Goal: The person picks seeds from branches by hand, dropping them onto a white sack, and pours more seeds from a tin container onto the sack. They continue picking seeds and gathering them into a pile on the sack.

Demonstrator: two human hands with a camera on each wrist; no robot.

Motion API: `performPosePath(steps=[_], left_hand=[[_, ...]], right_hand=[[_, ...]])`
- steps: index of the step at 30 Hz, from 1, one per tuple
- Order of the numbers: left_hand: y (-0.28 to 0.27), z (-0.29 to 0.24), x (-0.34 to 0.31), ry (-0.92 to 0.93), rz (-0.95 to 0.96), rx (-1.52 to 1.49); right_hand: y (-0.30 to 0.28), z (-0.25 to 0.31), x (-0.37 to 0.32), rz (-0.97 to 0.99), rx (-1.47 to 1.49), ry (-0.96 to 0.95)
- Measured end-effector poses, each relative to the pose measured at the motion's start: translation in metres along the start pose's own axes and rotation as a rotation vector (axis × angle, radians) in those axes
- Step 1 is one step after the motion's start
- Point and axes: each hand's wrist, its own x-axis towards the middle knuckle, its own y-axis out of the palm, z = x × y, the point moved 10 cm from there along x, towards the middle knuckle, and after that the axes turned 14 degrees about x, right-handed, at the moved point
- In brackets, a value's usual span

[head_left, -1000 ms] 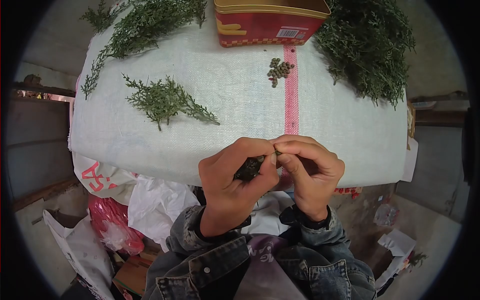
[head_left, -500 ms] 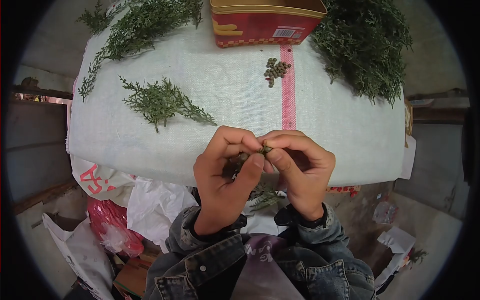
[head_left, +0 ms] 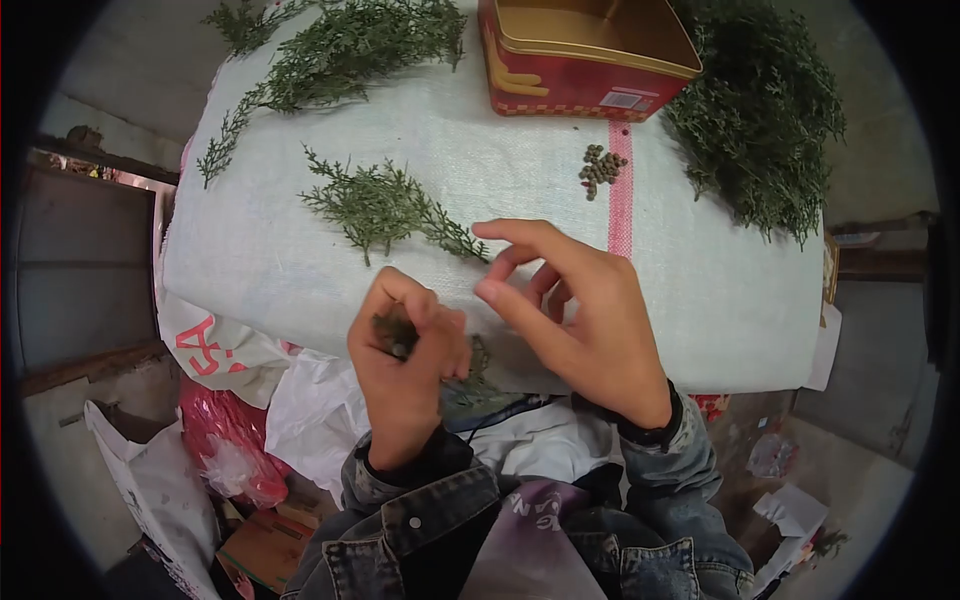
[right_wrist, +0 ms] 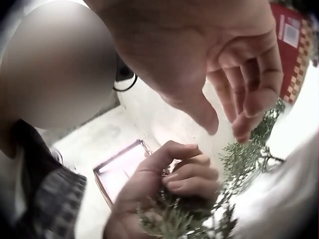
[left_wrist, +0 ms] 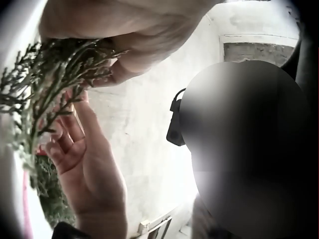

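Observation:
My left hand [head_left: 408,365] is curled round a green sprig [head_left: 473,375], which hangs out below the fingers; the sprig [left_wrist: 55,89] fills the left of the left wrist view. To its right, my right hand [head_left: 590,310] is raised with thumb and forefinger apart, and nothing shows between them. Its fingertips lie near the tip of a flat green sprig [head_left: 375,205] on the white woven sack [head_left: 250,240]. A small pile of round brownish berries [head_left: 602,170] sits beside the sack's pink stripe, below the red and gold tin [head_left: 570,85].
A large heap of green branches [head_left: 755,120] lies right of the tin. More branches [head_left: 350,50] lie at the back left. Below the sack's left edge are a white plastic bag [head_left: 320,410], a red bag [head_left: 230,440] and a cardboard box [head_left: 265,545].
The hands, together before with a small green piece pinched between them, have parted. My right hand has opened and risen; my left moved left with the sprig. The head view has shifted.

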Motion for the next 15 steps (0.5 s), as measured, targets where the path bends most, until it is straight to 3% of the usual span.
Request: performPosePath(steps=[1, 2, 5, 10, 14, 15], left_hand=[[-0.013, 0.001, 0.001, -0.052, -0.074, 0.061], [-0.025, 0.002, 0.001, -0.106, -0.151, 0.122], [-0.039, -0.002, 0.002, -0.171, -0.246, 0.216], [-0.025, 0.006, 0.010, -0.194, -0.217, 0.209], [-0.025, 0.018, 0.011, -0.206, -0.204, 0.123], [-0.024, 0.020, 0.010, -0.215, -0.191, 0.091]], right_hand=[[0.006, 0.001, 0.007, 0.029, -0.215, 0.006], [0.011, 0.002, 0.013, 0.034, -0.214, 0.004], [0.026, 0.041, 0.021, -0.142, -0.469, -0.404], [0.045, 0.033, 0.039, -0.087, -0.704, -0.377], [0.042, 0.037, 0.034, -0.082, -0.585, -0.374], [0.036, 0.033, 0.036, -0.036, -0.438, -0.307]])
